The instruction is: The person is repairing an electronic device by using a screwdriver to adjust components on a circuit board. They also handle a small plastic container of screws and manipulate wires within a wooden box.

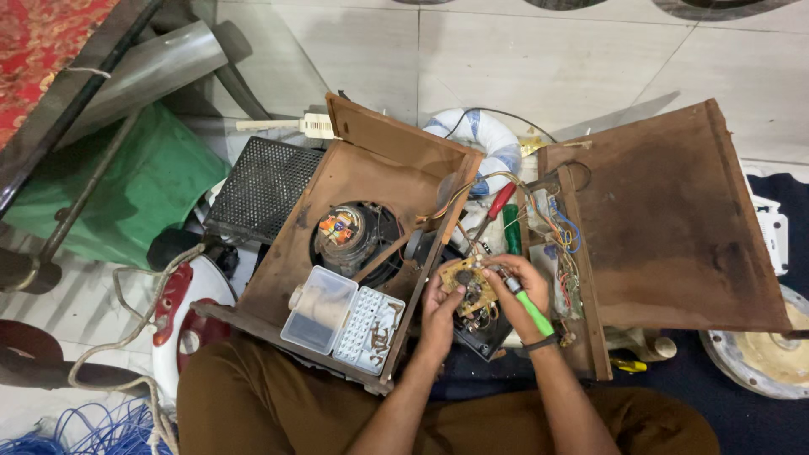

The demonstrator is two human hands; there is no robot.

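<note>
My left hand (438, 316) grips the near edge of a small brown circuit board (466, 285) with parts and wires on it. My right hand (516, 282) holds a green-handled tool (533, 313), its tip down on the board. The board hangs between two halves of an opened wooden speaker cabinet: the left half (337, 181) has a round speaker (347, 229) set in it, and the right half is a flat wooden panel (666, 219). Coloured wires (552, 226) run from the board to the right panel.
A clear plastic parts box (344, 318) with compartments rests on the left cabinet half. Red and green screwdrivers (504, 215) lie between the halves. A black mesh grille (259, 187), a green cloth (135, 190), a white-blue ring (493, 143), ropes and blue wire (93, 425) lie on the tiled floor.
</note>
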